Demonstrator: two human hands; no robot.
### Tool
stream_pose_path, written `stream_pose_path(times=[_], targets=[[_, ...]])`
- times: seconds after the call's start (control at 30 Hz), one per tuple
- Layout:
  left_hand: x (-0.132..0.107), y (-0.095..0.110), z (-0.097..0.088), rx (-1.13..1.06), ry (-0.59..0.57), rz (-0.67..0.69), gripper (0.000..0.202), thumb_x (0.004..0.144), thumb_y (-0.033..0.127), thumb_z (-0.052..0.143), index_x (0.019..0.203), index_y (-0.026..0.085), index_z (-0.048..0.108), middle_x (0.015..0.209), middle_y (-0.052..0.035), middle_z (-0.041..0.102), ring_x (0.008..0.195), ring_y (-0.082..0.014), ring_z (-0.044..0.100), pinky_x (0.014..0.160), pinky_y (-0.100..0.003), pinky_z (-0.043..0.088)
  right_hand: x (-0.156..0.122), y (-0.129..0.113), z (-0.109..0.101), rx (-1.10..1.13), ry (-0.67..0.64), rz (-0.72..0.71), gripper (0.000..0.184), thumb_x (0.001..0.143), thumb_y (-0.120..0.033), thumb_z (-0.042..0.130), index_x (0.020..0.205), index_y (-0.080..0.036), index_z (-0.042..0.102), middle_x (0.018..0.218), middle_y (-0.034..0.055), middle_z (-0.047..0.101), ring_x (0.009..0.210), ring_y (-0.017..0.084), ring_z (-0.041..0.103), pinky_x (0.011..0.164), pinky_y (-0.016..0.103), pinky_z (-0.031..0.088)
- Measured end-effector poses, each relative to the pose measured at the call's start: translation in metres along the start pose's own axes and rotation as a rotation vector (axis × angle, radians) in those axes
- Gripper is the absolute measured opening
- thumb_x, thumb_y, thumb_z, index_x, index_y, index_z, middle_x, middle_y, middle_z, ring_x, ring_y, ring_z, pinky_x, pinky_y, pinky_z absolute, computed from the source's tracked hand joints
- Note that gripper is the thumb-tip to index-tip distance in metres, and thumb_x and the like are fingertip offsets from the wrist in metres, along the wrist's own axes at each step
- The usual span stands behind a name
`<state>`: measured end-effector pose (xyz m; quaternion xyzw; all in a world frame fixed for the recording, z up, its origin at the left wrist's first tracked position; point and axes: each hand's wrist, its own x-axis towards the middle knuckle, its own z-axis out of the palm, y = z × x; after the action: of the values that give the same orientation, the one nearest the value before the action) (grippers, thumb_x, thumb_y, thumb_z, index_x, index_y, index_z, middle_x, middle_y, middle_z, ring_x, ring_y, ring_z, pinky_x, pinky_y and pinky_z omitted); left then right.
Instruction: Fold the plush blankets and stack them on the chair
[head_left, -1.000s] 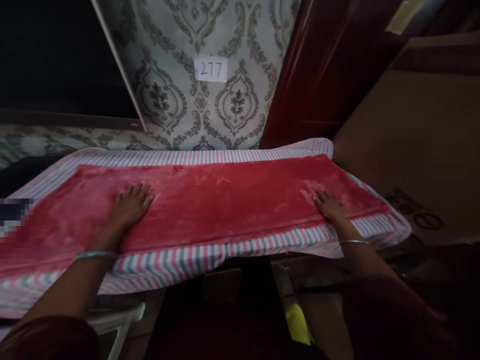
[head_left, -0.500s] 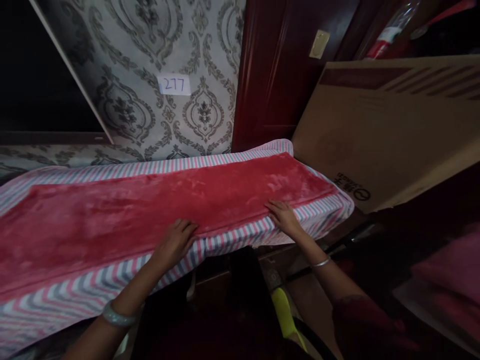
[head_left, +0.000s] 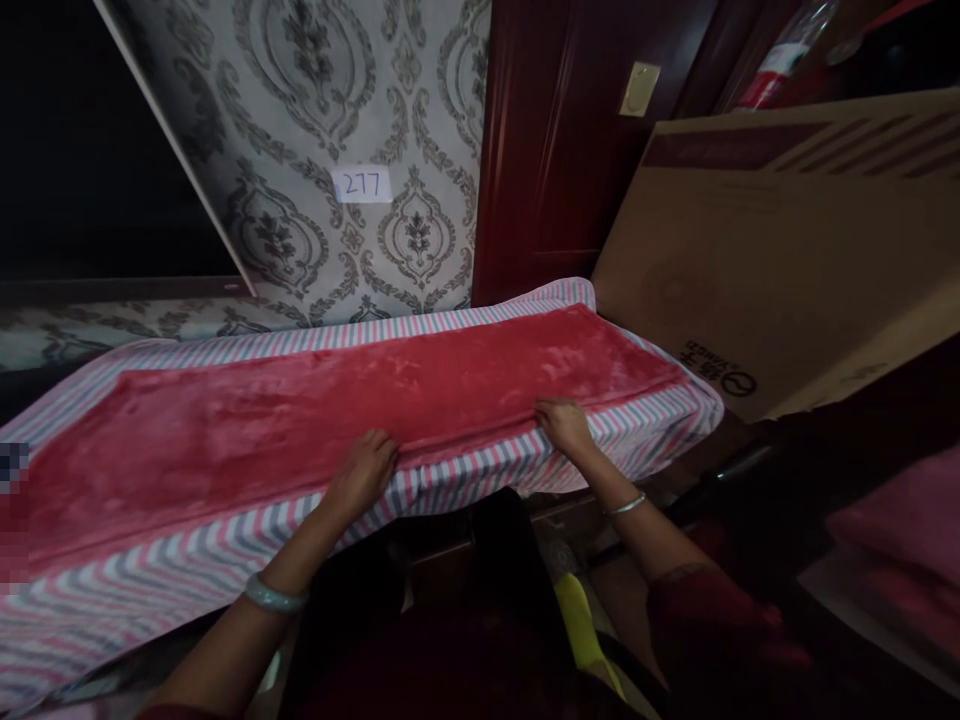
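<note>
A long, folded red plush blanket (head_left: 450, 380) lies on a pink, grey and white striped cloth (head_left: 225, 550) that covers a low table or bench. At the blanket's near edge, left of middle, my left hand (head_left: 367, 468) has its fingers curled down onto the plush. Farther right along that same edge, my right hand (head_left: 564, 425) is bent over the fabric with thumb and fingers drawn together on it. Both fingertips are partly hidden by the hands and the pile. A raised fold runs along the edge between the hands.
Against the right end leans a large cardboard box (head_left: 780, 250). A dark television screen (head_left: 112, 150) stands at the left. Behind are patterned wallpaper with a "277" paper label (head_left: 364, 184) and a dark red door (head_left: 555, 150). Something yellow (head_left: 579, 620) is below the table edge.
My fingers have curled in more on the blanket's near edge, which now shows a slightly raised fold. The view has shifted a little, so the scene sits farther right.
</note>
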<state>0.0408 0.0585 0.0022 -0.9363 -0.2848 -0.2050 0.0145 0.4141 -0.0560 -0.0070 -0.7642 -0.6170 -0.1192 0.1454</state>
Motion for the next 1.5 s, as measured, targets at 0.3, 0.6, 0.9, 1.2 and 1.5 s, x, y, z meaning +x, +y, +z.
stream_pose_path(times=[0.3,0.6,0.9,1.2,1.5], targets=[[-0.017,0.002,-0.004,0.012,0.021,0.078,0.029,0.096,0.021,0.04,0.096,0.019,0.069,0.093,-0.0109,0.066,0.088,-0.025,0.059,0.078,-0.039,0.05,-0.03,0.007,0.005,0.1,0.113,-0.088,0.032,0.096,-0.016,0.042,0.111,-0.017,0.071,0.116,0.0139,0.07,0.108,0.026,0.059,0.097,0.037,0.04],[0.022,0.01,-0.001,-0.045,0.069,0.006,0.043,0.097,0.032,0.044,0.135,0.019,0.059,0.139,-0.0148,0.06,0.127,-0.0293,0.056,0.105,-0.049,0.046,0.019,-0.057,-0.01,0.177,0.122,-0.063,0.046,0.1,-0.036,0.044,0.143,-0.022,0.054,0.15,0.0139,0.05,0.14,0.032,0.04,0.111,0.052,0.032],[0.01,0.034,0.049,0.102,0.038,0.087,0.045,0.095,0.03,0.051,0.139,0.027,0.058,0.145,-0.0086,0.057,0.137,-0.0294,0.05,0.113,-0.053,0.04,-0.008,-0.082,0.032,0.276,-0.008,-0.315,0.04,0.099,-0.033,0.053,0.138,-0.031,0.059,0.147,0.0078,0.055,0.14,0.029,0.045,0.111,0.054,0.038],[-0.004,0.043,0.041,-0.048,0.076,0.067,0.043,0.093,0.022,0.051,0.135,0.028,0.06,0.136,-0.0086,0.065,0.13,-0.0259,0.057,0.111,-0.048,0.043,-0.023,-0.082,0.057,0.449,0.34,-0.347,0.029,0.098,-0.029,0.046,0.099,-0.024,0.075,0.11,0.0122,0.074,0.104,0.028,0.07,0.091,0.049,0.057],[-0.087,-0.026,-0.03,-0.11,0.274,-0.286,0.033,0.094,0.024,0.046,0.12,0.024,0.066,0.115,-0.0095,0.073,0.109,-0.0232,0.067,0.097,-0.043,0.053,-0.028,-0.06,0.072,0.619,0.212,-0.137,0.042,0.089,-0.057,0.046,0.086,-0.027,0.074,0.091,0.0113,0.076,0.088,0.033,0.071,0.083,0.051,0.058]])
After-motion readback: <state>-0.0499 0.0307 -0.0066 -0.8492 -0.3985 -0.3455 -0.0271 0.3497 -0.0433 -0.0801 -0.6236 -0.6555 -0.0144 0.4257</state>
